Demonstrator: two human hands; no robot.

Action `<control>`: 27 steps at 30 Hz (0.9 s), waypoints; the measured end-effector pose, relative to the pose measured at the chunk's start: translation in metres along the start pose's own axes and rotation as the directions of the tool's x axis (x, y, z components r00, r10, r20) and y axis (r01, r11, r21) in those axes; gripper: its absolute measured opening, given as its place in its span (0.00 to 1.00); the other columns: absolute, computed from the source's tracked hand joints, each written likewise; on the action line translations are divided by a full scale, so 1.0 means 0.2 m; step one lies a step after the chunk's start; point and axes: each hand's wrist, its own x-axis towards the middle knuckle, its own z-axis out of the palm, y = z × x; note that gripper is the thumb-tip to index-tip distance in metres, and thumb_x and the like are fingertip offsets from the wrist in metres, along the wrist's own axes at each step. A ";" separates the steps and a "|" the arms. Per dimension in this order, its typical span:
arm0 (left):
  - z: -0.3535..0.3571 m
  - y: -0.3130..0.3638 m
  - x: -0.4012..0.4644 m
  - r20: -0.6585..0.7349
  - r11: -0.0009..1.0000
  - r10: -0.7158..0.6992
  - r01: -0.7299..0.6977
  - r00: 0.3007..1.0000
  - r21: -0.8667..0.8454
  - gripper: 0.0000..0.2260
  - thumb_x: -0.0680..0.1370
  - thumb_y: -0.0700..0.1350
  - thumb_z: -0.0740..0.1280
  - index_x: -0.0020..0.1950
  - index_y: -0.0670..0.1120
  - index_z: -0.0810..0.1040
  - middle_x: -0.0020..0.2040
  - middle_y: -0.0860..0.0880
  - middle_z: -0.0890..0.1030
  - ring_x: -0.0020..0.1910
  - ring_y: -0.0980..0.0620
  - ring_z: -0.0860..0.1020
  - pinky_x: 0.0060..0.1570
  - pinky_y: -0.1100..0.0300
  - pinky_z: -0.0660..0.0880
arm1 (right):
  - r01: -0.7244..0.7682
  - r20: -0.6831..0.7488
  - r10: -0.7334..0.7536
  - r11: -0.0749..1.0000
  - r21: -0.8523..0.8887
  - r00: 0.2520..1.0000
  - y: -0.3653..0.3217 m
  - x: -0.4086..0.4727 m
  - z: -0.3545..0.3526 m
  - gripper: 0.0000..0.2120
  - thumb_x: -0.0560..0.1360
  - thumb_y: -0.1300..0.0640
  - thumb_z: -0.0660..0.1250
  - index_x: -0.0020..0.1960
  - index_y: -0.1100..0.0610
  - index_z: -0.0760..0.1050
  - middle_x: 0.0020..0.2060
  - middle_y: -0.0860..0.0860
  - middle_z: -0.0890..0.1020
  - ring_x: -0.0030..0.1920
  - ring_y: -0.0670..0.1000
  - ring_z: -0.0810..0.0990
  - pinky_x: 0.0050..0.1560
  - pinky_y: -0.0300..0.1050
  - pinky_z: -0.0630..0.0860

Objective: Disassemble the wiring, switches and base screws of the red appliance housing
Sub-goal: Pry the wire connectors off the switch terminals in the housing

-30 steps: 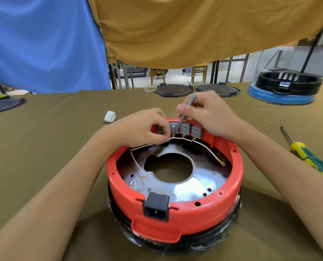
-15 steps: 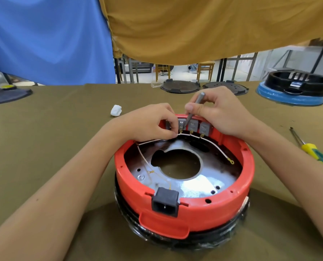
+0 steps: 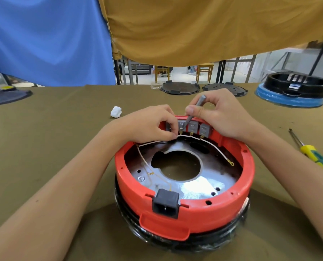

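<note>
So the red housing (image 3: 185, 210) is sitting upside down on the counter (image 3: 53, 147) right in front of me, on top of a black base wrapped in clear film (image 3: 185, 243), with the black power socket (image 3: 166, 203) facing me on the near rim. Inside I'm looking at the shiny metal plate (image 3: 204, 187) with the big round hole in the middle.

My left hand (image 3: 149, 125) is reaching over the far rim, fingers curled in, and I'm pinching the white wire (image 3: 183, 136) between thumb and fingertips right by the leftmost of the grey switches (image 3: 193, 127) lined up along the far wall. That wire is running along under the switches and trailing off right, ending in a loose brass ring terminal (image 3: 231, 163) that's lying inside the housing. Another thin wire is looping down the left side toward the socket.

My right hand (image 3: 219, 115) is gripping a thin grey tool (image 3: 194, 110), kinda like holding a pen, thumb and fingers wrapped around the shaft, tilted with its tip down at the terminal of the second switch from the left. Can't really tell if the tip is actually touching the metal or just beside it.

Off to my right a yellow and green screwdriver (image 3: 315, 155) is lying on the counter, well apart from the housing. There's a little white wad (image 3: 116, 111) beyond my left hand, and some black lids plus a blue-rimmed unit (image 3: 290, 98) along the far edge.
</note>
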 end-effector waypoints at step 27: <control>-0.01 0.01 -0.01 0.019 1.000 0.004 -0.004 1.000 -0.008 0.05 0.76 0.48 0.71 0.43 0.59 0.81 0.55 0.58 0.73 0.53 0.69 0.72 0.51 0.79 0.64 | -0.080 -0.001 0.081 0.989 0.125 0.997 0.02 0.02 0.02 0.10 0.78 0.56 0.70 0.43 0.63 0.82 0.37 0.54 0.85 0.39 0.51 0.81 0.48 0.44 0.76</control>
